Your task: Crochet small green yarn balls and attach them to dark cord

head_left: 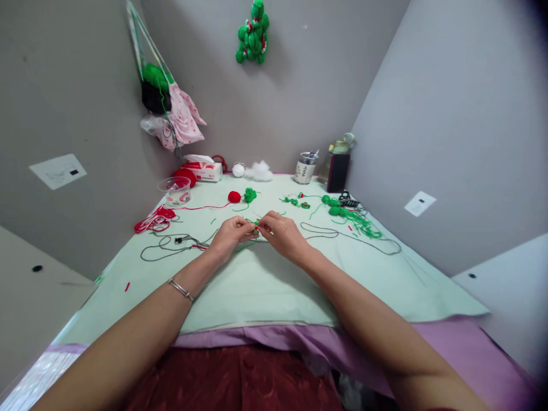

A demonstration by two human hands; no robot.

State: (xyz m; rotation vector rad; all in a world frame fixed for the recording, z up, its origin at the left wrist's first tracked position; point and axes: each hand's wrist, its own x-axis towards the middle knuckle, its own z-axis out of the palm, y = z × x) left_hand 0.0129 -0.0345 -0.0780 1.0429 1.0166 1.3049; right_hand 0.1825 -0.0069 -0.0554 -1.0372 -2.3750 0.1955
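Stretching way back is a pale green cloth (265, 291). Left hand (231, 235) and right hand (282, 233) are both pinched nearly closed over it, this side of a red yarn ball (234, 197), small green yarn piece (256, 225) caught between their fingertips.

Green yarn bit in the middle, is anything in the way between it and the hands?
No, nothing visible is in the way. The left hand and right hand both pinch the green yarn bit at their fingertips. The red ball sits farther back on the table, not between them.
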